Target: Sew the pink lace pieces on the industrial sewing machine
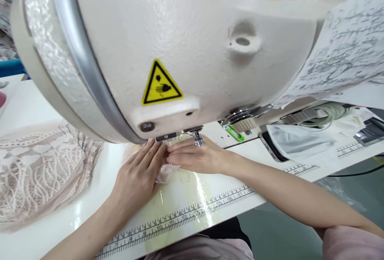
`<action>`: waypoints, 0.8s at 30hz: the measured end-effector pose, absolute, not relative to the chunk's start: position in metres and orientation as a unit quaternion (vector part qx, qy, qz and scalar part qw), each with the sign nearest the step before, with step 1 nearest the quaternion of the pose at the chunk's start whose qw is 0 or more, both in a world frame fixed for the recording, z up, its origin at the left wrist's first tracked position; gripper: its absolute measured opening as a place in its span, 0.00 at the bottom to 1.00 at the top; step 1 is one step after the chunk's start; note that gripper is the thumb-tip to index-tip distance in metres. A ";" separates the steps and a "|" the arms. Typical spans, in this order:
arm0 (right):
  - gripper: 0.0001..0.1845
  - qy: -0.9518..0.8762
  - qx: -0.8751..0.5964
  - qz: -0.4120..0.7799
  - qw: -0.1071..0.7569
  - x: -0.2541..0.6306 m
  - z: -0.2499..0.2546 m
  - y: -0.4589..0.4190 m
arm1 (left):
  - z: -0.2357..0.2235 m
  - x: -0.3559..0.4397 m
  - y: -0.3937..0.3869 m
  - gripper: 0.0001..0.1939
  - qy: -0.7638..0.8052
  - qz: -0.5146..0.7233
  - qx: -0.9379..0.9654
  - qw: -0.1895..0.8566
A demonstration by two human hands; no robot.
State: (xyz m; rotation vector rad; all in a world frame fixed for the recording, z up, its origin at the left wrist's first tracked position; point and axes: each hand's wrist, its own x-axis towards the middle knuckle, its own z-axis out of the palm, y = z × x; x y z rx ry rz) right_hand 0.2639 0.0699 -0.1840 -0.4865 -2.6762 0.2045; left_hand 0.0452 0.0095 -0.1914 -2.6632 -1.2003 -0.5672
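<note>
A large cream sewing machine head [186, 40] fills the upper view. Under its needle area, my left hand [139, 174] lies flat on a small piece of pale lace [164, 171], fingers pointing toward the presser foot [196, 136]. My right hand [198, 157] presses the same lace from the right, fingertips meeting the left hand's fingers. Both hands hold the lace down on the white table [60, 220]. The needle itself is hidden by the machine head.
A heap of pinkish lace fabric [39, 172] lies at the left. A printed ruler [180, 218] runs along the table's front edge. Patterned white fabric [345, 52] hangs at the right, above a green clip [235, 133] and grey cords [324, 115].
</note>
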 end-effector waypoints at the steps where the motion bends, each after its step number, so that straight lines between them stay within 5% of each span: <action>1: 0.14 -0.958 -0.184 0.063 0.213 0.265 -0.183 0.069 | -0.192 0.045 0.010 0.23 -0.400 -0.190 -0.893 0.083; 24: 0.13 -0.943 -0.238 0.069 0.222 0.272 -0.189 0.075 | -0.198 0.046 0.014 0.25 -0.409 -0.200 -0.889 0.055</action>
